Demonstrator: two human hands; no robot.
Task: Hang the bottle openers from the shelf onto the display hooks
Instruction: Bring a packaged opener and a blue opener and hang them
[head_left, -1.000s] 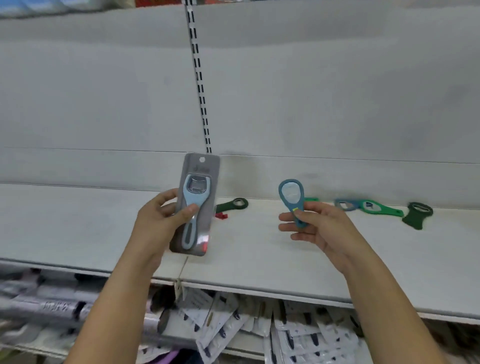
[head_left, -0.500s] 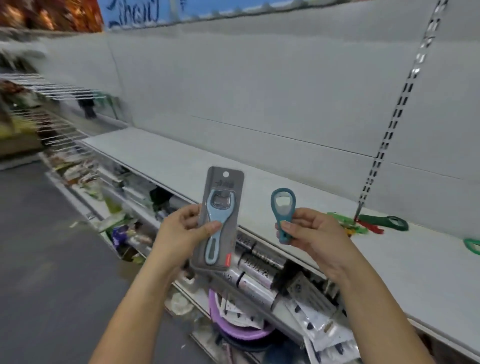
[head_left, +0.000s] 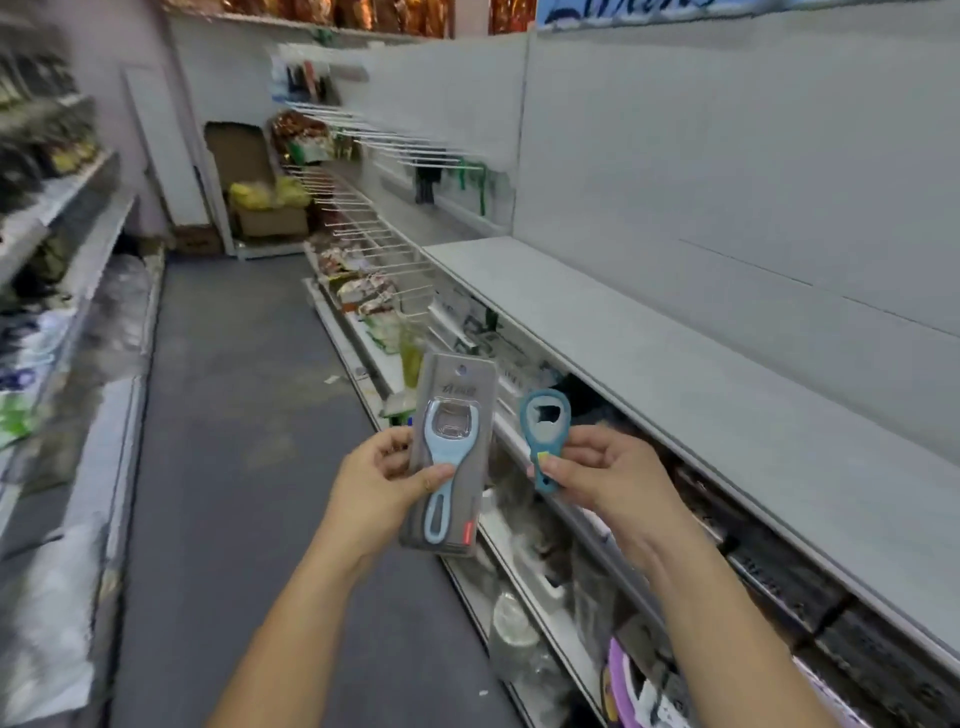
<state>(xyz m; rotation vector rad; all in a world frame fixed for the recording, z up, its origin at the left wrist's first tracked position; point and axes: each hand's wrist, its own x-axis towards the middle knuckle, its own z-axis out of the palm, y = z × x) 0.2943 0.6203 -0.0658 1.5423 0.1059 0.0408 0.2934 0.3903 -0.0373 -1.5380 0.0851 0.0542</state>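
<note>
A: "Since both openers are held up beside the shelf (head_left: 675, 374), how will they handle?"

B: "Lightly, I'd judge. The left hand (head_left: 384, 478) pinches the carded bottle opener (head_left: 452, 415) at mid-height, thumb across the front. Its card looks stiff, so hold low and leave the punched hole free. The right hand (head_left: 602, 473) pinches the loose teal bottle opener (head_left: 546, 486) by its neck, ring upward."

A: "Anything in the way?"

B: "The wire display hooks (head_left: 358, 228) stand well down the aisle, some already bearing goods."
</note>
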